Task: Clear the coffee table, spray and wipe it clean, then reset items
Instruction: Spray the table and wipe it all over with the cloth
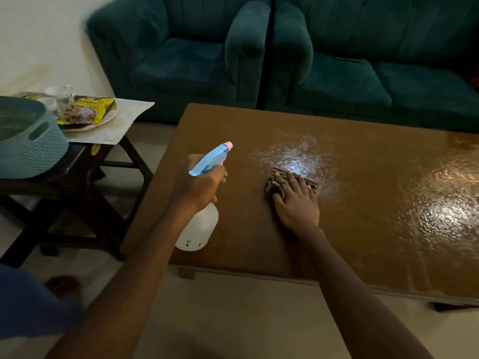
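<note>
At the far left, one pale blue basket point(28, 149) with a cut-out handle is seen on a dark side table point(77, 172); what lies inside it cannot be told. Just beside it, on a light mat point(124, 117), one plate point(85, 125) is set, and on it one yellow snack packet point(86, 111) is laid; its printed writing is too blurred to be read. Two pale cups point(61, 95) are placed behind the packet, close to the basket's rim.

Further right, one spray bottle point(201, 203) with a white body, a blue trigger head and a pink nozzle is held above the near left corner of the brown coffee-table surface point(363, 229). It is gripped at the neck by the left hand point(199, 185), whose fingers are wrapped tight around it. No label can be read on the bottle.

On the surface, a patch of fine wet droplets point(293, 156) is seen ahead of the nozzle. One striped cloth point(278, 181) is pressed flat at the near edge of that patch by the right hand point(298, 200), its fingers spread apart over the cloth. A wider wet sheen is visible on the right part of the surface.

Behind the surface, one teal armchair point(181, 53) and one teal sofa point(375, 73) are placed side by side.
</note>
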A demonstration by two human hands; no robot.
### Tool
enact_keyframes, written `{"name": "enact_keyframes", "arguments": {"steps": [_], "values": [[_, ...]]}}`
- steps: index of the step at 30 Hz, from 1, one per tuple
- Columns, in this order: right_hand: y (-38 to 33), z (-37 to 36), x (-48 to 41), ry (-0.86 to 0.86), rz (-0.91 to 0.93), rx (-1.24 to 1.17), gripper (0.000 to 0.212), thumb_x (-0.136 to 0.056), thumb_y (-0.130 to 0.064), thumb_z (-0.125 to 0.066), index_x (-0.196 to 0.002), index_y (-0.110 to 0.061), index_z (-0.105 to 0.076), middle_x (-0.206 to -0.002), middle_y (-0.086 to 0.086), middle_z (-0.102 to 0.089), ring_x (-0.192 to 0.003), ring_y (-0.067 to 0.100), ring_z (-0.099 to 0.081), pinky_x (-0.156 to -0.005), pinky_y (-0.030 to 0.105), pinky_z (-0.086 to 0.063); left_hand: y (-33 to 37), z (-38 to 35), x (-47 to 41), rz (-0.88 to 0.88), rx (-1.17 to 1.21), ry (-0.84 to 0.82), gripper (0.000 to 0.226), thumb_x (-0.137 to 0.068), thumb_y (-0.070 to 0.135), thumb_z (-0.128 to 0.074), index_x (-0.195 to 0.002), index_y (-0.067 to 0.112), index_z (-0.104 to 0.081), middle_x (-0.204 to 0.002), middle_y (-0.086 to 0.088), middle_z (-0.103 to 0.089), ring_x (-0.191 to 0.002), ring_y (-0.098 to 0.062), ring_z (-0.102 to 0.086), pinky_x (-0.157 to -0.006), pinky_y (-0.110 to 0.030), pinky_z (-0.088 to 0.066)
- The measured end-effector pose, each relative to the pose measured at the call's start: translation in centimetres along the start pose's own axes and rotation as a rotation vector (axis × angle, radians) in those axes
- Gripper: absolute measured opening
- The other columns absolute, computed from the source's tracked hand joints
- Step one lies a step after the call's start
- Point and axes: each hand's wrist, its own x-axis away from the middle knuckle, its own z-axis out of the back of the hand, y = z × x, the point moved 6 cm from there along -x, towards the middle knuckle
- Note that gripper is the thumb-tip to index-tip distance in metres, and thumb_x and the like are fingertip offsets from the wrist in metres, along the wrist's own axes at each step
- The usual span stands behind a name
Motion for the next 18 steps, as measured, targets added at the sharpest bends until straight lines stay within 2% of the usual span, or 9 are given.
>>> {"name": "enact_keyframes", "arguments": {"steps": [2, 5, 8, 15, 18], "values": [[-0.7, 0.0, 0.1, 0.001, 0.019, 0.016, 0.058, -0.100, -0.052, -0.025, -0.155, -0.043, -0.008, -0.165, -0.010, 0.003, -0.151, 0.017, 0.011, -0.121, 0.041, 0.003, 0.0, -0.3, 0.0, -0.005, 0.008, 0.036, 0.016, -0.096, 0.022, -0.056, -0.093, 0.009, -0.065, -0.082, -0.009, -0.067, -0.050, -0.013, -0.058, -0.042, -0.007, -0.043], [-1.9, -0.3, 1.3, -0.021, 0.173, 0.013, 0.057, -0.101, -0.047, -0.026, -0.155, -0.044, -0.008, -0.165, -0.010, 0.005, -0.151, 0.016, 0.012, -0.121, 0.037, 0.006, 0.0, -0.7, -0.1, -0.021, 0.013, 0.083, 0.014, -0.096, 0.019, -0.057, -0.087, 0.011, -0.064, -0.077, -0.010, -0.066, -0.050, -0.005, -0.060, -0.043, -0.009, -0.045], [-2.9, -0.9, 2.4, -0.043, 0.308, 0.020, 0.055, -0.101, -0.047, -0.026, -0.154, -0.046, -0.009, -0.164, -0.013, 0.005, -0.150, 0.014, 0.013, -0.120, 0.034, 0.010, -0.2, -0.9, -0.2, -0.028, 0.012, 0.124, 0.014, -0.095, 0.017, -0.056, -0.085, 0.012, -0.065, -0.076, -0.013, -0.067, -0.047, -0.010, -0.059, -0.044, -0.014, -0.048], [-4.1, -1.6, 2.2, -0.034, 0.245, -0.014, 0.056, -0.100, -0.052, -0.022, -0.153, -0.047, -0.008, -0.165, -0.010, 0.002, -0.151, 0.018, 0.010, -0.123, 0.042, 0.001, -0.1, 0.0, -0.1, -0.025, 0.015, 0.230, 0.016, -0.095, 0.018, -0.055, -0.086, 0.010, -0.066, -0.077, -0.012, -0.068, -0.047, -0.014, -0.060, -0.045, -0.015, -0.048], [-6.6, -2.2, 3.3, -0.056, 0.314, -0.015, 0.062, -0.093, -0.057, -0.011, -0.154, -0.045, -0.009, -0.165, -0.009, 0.002, -0.151, 0.019, 0.010, -0.123, 0.041, 0.001, -0.8, 0.9, -0.1, -0.031, 0.022, 0.282, 0.015, -0.094, 0.017, -0.056, -0.088, 0.009, -0.067, -0.078, -0.013, -0.068, -0.048, -0.018, -0.060, -0.045, -0.017, -0.050]]}}
